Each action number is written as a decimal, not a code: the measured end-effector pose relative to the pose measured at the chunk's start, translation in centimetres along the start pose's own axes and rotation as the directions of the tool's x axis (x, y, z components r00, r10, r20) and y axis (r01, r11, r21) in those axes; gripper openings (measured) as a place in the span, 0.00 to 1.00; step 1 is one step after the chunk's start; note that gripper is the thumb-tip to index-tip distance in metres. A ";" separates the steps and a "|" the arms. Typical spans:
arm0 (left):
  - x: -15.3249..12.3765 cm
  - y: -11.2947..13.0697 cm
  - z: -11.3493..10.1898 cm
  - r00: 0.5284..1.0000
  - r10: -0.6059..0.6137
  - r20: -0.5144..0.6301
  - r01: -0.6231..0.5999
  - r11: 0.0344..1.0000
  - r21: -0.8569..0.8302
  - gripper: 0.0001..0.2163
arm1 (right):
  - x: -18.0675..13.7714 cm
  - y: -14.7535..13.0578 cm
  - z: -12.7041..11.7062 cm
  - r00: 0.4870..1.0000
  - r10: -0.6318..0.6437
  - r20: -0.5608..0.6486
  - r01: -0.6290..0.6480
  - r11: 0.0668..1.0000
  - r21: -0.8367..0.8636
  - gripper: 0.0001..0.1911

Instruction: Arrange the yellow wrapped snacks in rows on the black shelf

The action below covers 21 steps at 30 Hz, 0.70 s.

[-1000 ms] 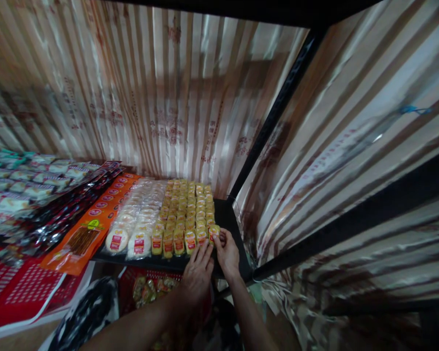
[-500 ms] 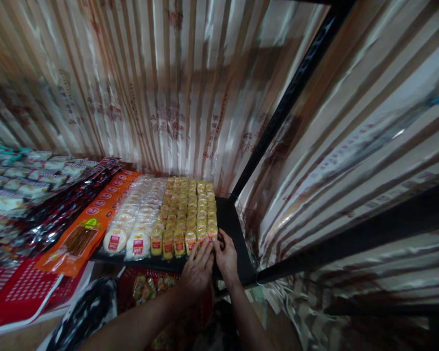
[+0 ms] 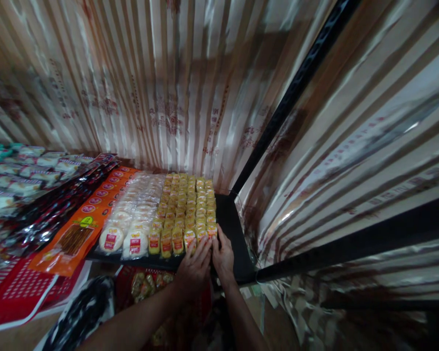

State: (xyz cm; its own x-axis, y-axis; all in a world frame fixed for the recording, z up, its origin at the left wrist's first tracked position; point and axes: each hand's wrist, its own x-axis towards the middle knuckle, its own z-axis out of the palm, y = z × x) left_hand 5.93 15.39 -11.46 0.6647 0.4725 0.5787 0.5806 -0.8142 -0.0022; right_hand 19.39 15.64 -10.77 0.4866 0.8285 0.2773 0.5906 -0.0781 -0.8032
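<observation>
Both my hands rest at the front right corner of a black shelf. My left hand lies with fingers stretched over the front packets of several rows of small yellow snack packets. My right hand sits beside it, fingers pressed on the frontmost packet of the right-hand row. Whether either hand grips a packet is hard to tell. To the left of the yellow rows lie rows of round white packets with red labels.
Orange snack packs and dark glossy packs lie further left, with pale packets beyond. Striped plastic sheeting walls the back and right side. A black frame post rises at the corner. A red basket sits below left.
The view has tilted slightly, so the shelf sits lower left. My right hand has flattened from holding up a packet to pressing on the front of the right-hand row.
</observation>
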 end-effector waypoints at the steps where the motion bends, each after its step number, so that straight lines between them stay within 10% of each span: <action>1: 0.0 0.0 0.0 1.000 -0.001 -0.007 0.001 1.000 0.002 0.20 | -0.1 -0.1 0.0 1.000 0.008 -0.008 -0.008 1.000 0.006 0.27; 21: -0.3 0.1 0.4 1.000 0.009 -0.026 -0.010 1.000 -0.006 0.22 | -0.5 -0.3 -0.1 0.998 0.043 -0.044 -0.044 0.999 -0.015 0.22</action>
State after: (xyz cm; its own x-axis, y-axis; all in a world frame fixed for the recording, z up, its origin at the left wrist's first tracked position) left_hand 5.93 15.32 -11.97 0.6575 0.4558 0.5999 0.5714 -0.8206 -0.0028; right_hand 19.01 15.23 -10.63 0.5394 0.7990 0.2656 0.5786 -0.1226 -0.8063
